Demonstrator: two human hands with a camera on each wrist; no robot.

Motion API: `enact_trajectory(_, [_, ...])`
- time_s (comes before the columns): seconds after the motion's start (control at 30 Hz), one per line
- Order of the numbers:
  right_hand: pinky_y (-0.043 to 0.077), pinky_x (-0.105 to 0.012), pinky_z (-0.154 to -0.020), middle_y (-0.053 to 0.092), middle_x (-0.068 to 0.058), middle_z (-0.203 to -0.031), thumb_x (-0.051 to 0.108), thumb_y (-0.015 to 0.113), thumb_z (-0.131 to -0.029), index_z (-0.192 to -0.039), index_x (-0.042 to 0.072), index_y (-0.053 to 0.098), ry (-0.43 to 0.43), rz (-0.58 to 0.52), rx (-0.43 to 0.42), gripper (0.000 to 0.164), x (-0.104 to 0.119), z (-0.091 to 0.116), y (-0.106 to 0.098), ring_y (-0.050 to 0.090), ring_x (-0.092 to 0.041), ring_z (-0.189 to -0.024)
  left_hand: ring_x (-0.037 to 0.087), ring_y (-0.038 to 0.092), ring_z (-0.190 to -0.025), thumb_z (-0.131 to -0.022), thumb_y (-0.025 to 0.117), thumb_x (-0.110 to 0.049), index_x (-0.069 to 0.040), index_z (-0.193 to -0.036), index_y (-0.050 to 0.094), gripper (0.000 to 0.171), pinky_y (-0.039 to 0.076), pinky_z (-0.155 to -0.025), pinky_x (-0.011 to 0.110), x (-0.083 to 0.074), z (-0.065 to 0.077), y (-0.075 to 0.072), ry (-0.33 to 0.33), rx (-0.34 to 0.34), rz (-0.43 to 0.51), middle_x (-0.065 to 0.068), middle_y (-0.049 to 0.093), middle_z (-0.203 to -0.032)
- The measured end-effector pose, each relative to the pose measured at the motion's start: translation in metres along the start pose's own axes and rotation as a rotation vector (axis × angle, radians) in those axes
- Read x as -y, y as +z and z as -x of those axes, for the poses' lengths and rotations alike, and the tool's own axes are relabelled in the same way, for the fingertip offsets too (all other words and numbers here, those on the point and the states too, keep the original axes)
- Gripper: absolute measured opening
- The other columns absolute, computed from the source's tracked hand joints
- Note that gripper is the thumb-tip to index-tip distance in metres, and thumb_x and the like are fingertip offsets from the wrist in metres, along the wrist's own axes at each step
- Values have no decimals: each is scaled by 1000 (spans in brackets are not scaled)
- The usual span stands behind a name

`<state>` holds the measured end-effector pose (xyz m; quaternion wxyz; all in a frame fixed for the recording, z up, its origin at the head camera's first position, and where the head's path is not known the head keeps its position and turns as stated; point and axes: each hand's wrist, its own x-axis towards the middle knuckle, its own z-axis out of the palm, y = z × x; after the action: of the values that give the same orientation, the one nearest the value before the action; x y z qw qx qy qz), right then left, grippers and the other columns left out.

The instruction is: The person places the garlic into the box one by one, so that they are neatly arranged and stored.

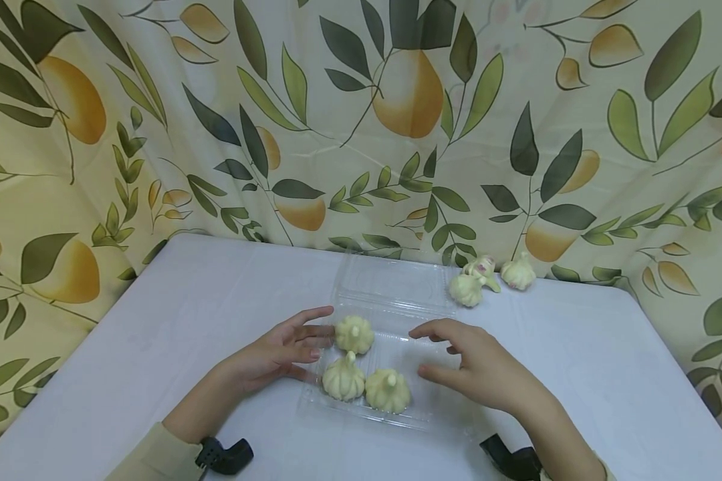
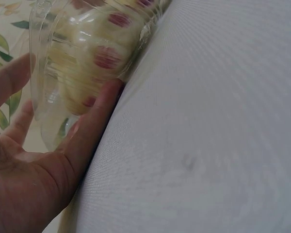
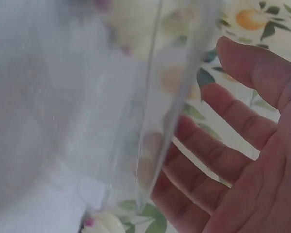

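A clear plastic clamshell box [image 1: 433,394] lies with its lid [image 1: 397,280] folded back. Inside are three garlic bulbs: one toward the back left [image 1: 353,334], one at the front left [image 1: 343,377] and one at the front middle [image 1: 388,391]. My left hand [image 1: 283,354] is at the box's left side with spread fingers; in the left wrist view a fingertip [image 2: 109,92] rests against the wall by a garlic bulb with purplish spots [image 2: 94,53]. Over the box's right part hovers my right hand [image 1: 475,364], fingers loosely bent, holding nothing.
Behind and right of the box, three more garlic bulbs lie near the table's far edge, among them one front bulb [image 1: 466,290] and one at the right [image 1: 518,272]. The table has a white cloth [image 1: 216,294]. A fruit-patterned curtain [image 1: 361,153] hangs behind.
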<state>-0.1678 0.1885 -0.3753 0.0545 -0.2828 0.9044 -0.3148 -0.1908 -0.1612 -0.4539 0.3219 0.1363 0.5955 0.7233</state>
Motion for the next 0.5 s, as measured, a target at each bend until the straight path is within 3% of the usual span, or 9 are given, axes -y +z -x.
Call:
enact_trajectory(0.27, [56, -44, -87, 67, 3, -124, 27, 77, -88, -123, 20, 65, 45, 16, -128, 38, -13, 0, -15, 65, -23, -109, 38, 32, -144, -96, 61, -7, -21, -159, 21, 77, 53, -92, 55, -1, 0, 0, 0, 2, -1, 16, 30, -160])
enact_trajectory(0.5, [57, -45, -87, 66, -4, -125, 20, 76, -89, -124, 12, 64, 90, 37, -265, 38, -32, -3, -19, 62, -27, -116, 38, 32, -145, -96, 60, -6, -21, -159, 20, 76, 53, -92, 56, -1, 0, 0, 2, 5, 3, 16, 30, -159])
